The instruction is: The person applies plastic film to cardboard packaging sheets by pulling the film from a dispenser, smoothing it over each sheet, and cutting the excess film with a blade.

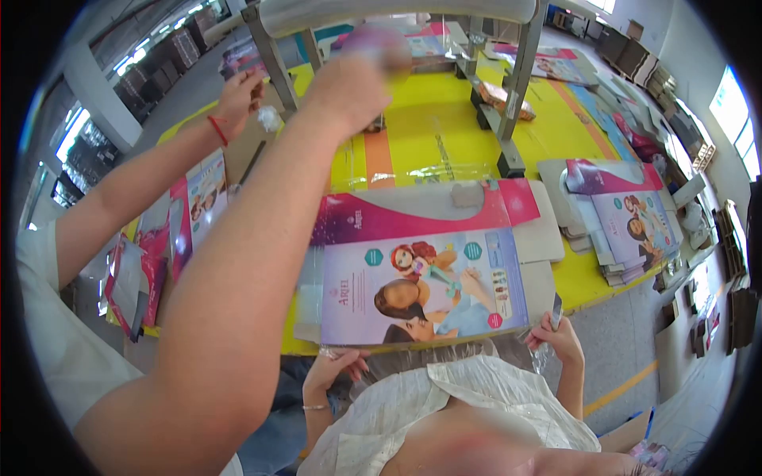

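Observation:
A flattened printed carton [421, 285] with a doll picture and pink band lies in front of me on the table. Clear plastic film [444, 355] runs along its near edge. My left hand [337, 368], wearing a bracelet, is at the carton's near left corner, fingers closed on the film. Off the near right corner, my right hand [558, 339] is closed round a small flat metal tool [556, 309] that looks like a cutter blade. Some film also hangs by its fingers.
A co-worker's arm [238, 262] reaches across from the left; their far hand is blurred. A metal frame with a film roll [397, 14] stands over the yellow table [432, 119]. Stacked printed cartons [635, 226] lie right, others [186, 210] left.

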The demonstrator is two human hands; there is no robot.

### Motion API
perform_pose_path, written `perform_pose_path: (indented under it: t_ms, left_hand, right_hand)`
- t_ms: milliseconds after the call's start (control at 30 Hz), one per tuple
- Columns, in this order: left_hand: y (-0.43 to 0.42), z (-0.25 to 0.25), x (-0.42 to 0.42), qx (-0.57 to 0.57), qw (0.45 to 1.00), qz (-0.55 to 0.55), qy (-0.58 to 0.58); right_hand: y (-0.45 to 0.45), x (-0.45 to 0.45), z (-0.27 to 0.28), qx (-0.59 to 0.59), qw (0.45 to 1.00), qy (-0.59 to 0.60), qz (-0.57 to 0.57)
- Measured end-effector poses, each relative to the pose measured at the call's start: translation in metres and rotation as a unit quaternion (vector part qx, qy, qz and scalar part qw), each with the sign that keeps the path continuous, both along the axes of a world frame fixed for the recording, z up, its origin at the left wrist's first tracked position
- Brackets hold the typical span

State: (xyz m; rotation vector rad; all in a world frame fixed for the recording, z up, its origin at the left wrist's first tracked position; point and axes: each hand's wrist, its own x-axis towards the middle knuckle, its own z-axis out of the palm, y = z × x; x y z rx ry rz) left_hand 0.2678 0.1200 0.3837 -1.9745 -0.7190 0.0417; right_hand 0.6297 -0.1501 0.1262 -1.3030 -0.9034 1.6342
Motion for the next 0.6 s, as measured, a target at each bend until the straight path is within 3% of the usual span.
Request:
perform_pose_path:
  t_ms: [300,600]
  left_hand:
    - [-0.023,-0.006,0.008,-0.025,0.998,0.063,-0.014]
    - [-0.024,0.001,0.008,0.028,0.997,0.07,0.015]
  right_hand:
    - [-0.002,0.003,-0.002,-0.02,0.999,-0.028,0.003]
    - [0.0,0.008,-0.003,0.0,1.0,-0.026,0.004]
